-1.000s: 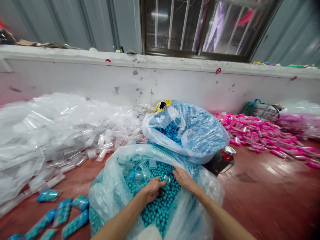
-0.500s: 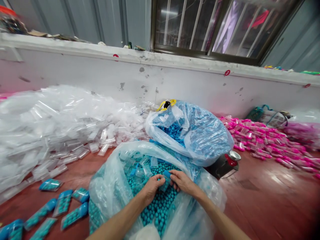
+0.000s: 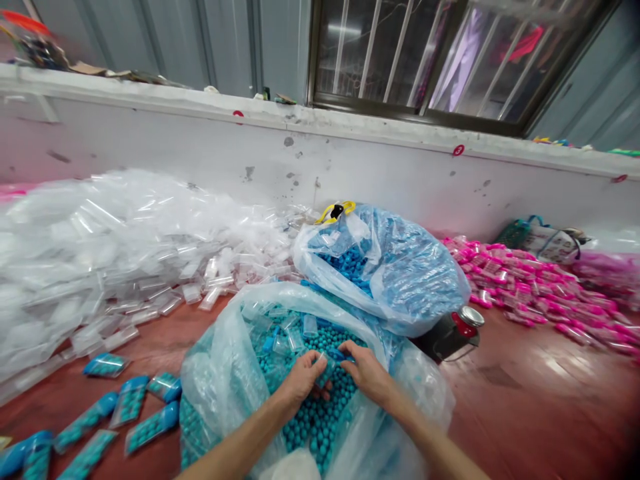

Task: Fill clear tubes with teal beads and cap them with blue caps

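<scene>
My left hand [image 3: 304,377] grips a small clear plastic container [image 3: 326,368] over an open bag. In my right hand [image 3: 364,370], thumb and fingers pinch a blue cap [image 3: 342,355] beside the container's upper end. Whether cap and container touch is hard to tell. Below both hands, turquoise beads [image 3: 313,420] fill the large translucent bag [image 3: 225,363]. Several clear containers [image 3: 293,339] lie on the beads at the bag's far side. A whitish rounded thing [image 3: 295,467] shows at the bottom edge.
Capped containers of beads [image 3: 131,400] lie on the red floor [image 3: 525,413] at left. Behind them is a heap of clear containers [image 3: 125,247]. A second bag [image 3: 415,267] holds blue caps [image 3: 347,263]. A dark metal-lidded vessel [image 3: 450,333] and pink packs [image 3: 530,280] are at right.
The blue cap has shifted right and away from the clear container, with my right hand. My left hand has turned slightly with the container. The view has swung a little.
</scene>
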{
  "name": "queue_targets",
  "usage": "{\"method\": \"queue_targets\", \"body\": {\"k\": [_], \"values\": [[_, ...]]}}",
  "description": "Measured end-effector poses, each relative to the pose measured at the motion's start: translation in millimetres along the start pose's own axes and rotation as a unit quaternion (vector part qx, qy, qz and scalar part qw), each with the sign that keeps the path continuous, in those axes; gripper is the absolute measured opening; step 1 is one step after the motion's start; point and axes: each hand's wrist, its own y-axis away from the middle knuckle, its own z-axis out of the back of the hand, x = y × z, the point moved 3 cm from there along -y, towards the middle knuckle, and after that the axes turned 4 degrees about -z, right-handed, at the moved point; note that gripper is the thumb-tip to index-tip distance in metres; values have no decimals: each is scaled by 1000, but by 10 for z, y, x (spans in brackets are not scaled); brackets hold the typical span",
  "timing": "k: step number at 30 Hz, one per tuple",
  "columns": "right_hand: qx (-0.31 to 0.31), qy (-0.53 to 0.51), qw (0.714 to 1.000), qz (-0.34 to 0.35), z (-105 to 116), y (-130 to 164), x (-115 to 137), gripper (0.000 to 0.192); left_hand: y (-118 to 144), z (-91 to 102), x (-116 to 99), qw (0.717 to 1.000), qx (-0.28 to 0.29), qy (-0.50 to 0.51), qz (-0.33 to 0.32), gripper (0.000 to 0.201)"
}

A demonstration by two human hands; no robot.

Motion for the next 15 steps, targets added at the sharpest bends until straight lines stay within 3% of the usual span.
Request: {"method": "queue_targets", "body": {"k": [3, 5, 12, 15], "values": [[-54, 169, 984, -8, -17, 26, 7, 33, 37, 13, 13, 1000, 5, 12, 10, 48], [-84, 174, 981, -19, -20, 38, 13, 35, 50, 4, 13, 998, 26, 49, 12, 51], [-31, -25, 998, 58, -108, 90, 159, 34, 54, -18, 48, 995, 44, 87, -21, 50], [-15, -165, 986, -12, -146, 70, 123, 33, 68, -25, 50, 993, 58, 101, -25, 48]]}}
